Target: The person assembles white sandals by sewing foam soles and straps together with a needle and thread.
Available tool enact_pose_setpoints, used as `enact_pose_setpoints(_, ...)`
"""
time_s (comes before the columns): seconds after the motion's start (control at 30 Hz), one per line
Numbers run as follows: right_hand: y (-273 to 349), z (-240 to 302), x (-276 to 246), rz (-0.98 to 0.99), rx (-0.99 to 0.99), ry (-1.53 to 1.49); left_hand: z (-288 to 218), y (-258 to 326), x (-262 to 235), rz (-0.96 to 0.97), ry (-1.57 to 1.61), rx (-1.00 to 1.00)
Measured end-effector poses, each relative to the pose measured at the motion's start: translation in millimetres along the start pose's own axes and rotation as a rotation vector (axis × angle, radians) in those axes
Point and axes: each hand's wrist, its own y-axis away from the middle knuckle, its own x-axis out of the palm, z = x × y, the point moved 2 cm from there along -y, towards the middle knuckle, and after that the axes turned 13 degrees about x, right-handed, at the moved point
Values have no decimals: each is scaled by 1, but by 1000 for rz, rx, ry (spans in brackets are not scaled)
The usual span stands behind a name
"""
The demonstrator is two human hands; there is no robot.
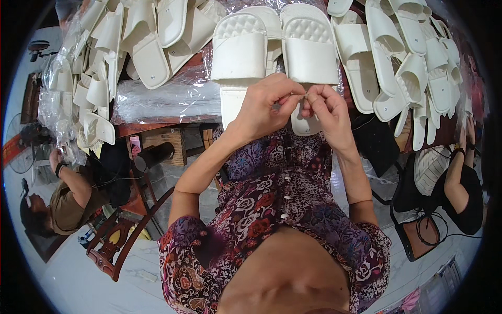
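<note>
Two white slide sandals [274,49] lie side by side at the near edge of a wooden table [157,127], toes pointing away, heaps of matching slides on either side. Both hands meet just in front of the pair: the left hand [265,104] and right hand [327,112] each pinch something too small to identify, fingertips nearly touching. It looks like fine fastening work at the heels; the next move likely needs a steady pinch.

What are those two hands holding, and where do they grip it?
Both the left hand and right hand pinch something tiny between their fingertips, too small to identify, just in front of the pair of white quilted foam slide slippers. Neither grips the slippers.
</note>
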Motion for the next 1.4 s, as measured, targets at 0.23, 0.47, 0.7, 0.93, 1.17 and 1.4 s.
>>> enact_pose_setpoints(0.23,0,-3,5,-109,-87,151,1,3,1,-8,-4,-41)
enact_pose_setpoints(0.47,1,-3,13,-376,-412,457,-4,2,2,-34,13,-167)
enact_pose_setpoints(0.7,3,3,15,-536,-657,784,-3,6,3,-59,11,-184)
enact_pose_setpoints(0.93,-1,-6,16,-368,-396,374,-3,7,1,-48,34,-225)
enact_pose_setpoints(1.17,4,0,14,-74,-133,-6,-8,6,-2,-68,70,-179)
enact_pose_setpoints(1.4,5,0,16,-289,-254,299,-7,10,1,-36,23,-204)
